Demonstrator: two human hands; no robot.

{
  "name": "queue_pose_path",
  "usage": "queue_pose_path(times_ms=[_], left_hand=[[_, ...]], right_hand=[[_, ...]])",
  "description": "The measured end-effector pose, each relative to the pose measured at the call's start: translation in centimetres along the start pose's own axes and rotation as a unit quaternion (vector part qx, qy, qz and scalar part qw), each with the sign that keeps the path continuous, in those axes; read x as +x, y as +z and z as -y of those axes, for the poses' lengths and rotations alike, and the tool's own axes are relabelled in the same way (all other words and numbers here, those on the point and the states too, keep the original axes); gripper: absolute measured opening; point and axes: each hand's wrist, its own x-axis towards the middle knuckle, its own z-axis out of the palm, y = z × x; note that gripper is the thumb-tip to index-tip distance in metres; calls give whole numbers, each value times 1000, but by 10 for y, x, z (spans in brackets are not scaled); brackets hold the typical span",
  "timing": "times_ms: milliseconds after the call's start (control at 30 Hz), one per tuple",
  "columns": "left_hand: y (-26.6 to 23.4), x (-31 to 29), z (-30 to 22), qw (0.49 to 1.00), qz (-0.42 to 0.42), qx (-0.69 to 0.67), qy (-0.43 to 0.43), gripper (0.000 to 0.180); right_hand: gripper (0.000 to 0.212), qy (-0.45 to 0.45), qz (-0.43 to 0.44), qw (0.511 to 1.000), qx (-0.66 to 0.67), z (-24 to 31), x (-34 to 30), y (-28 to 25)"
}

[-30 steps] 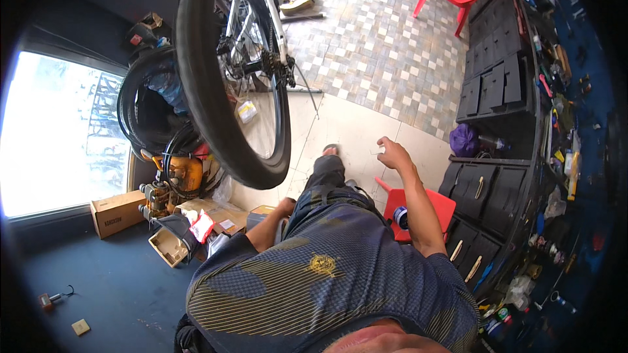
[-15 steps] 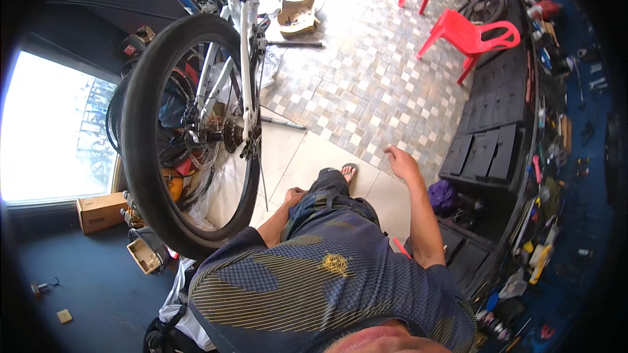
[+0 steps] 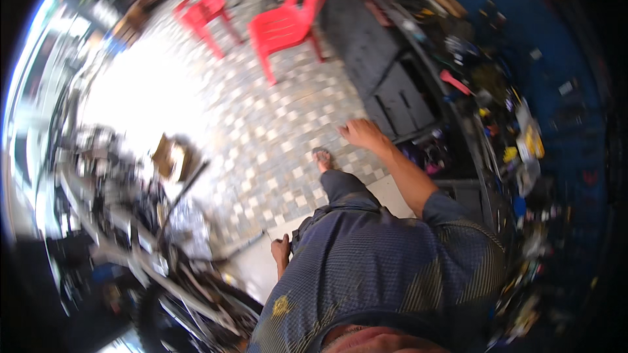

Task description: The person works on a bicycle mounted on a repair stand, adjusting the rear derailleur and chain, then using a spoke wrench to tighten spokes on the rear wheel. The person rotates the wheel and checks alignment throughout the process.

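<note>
Ok so from where I'm standing, nearest thing to this person's right hand (image 3: 364, 133) is the black drawer cabinet (image 3: 404, 95), off to the hand's right and a bit fwd, w/ a gap between them afaict. Its long side runs fwd-to-back along the person's right, so imo the right arm is def the closer one for anything over there. On top, past the drawers, there's a pink tool (image 3: 454, 82) w/ a load of clutter around it, farther out than the hand.

Grip-wise: right fingers are bent in toward the palm, hand up over the tiled floor (image 3: 261, 157). Can't tell if they're pinching smth small, too blurry tbh. Left hand (image 3: 280, 248) is down by the hip, fingers curled too, and again idk if anything's in it.

Other side: the bike (image 3: 134, 255) is left of the left hand, not touching it. Frame slants from far left down toward the person's left side, pretty smeared rn. Left arm's the near one for that, obvs.

Straight ahead, btw: cardboard box (image 3: 171, 157) fwd-left, and the big red chair (image 3: 284, 26) farther off, well apart from both hands.
</note>
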Motion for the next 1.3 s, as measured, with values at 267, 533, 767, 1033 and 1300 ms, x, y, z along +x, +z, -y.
queue_pose_path(times_ms=[267,533,767,1033,1300], left_hand=[[-47,182,-250,970,44,-86,223,35],[-101,197,-363,947,108,-125,276,36],[-101,170,-267,988,86,30,124,46],[-143,144,-147,927,-273,-247,-70,45],[-257,91,-9,425,-633,-631,-145,44]], right_hand=[[34,187,-349,918,-25,-139,51,-253],[16,195,-413,807,-373,-345,10,-274],[27,298,-347,770,-445,-349,99,-267],[61,-287,-438,836,-166,94,391,-258],[59,-699,-285,653,60,574,326,-177]])
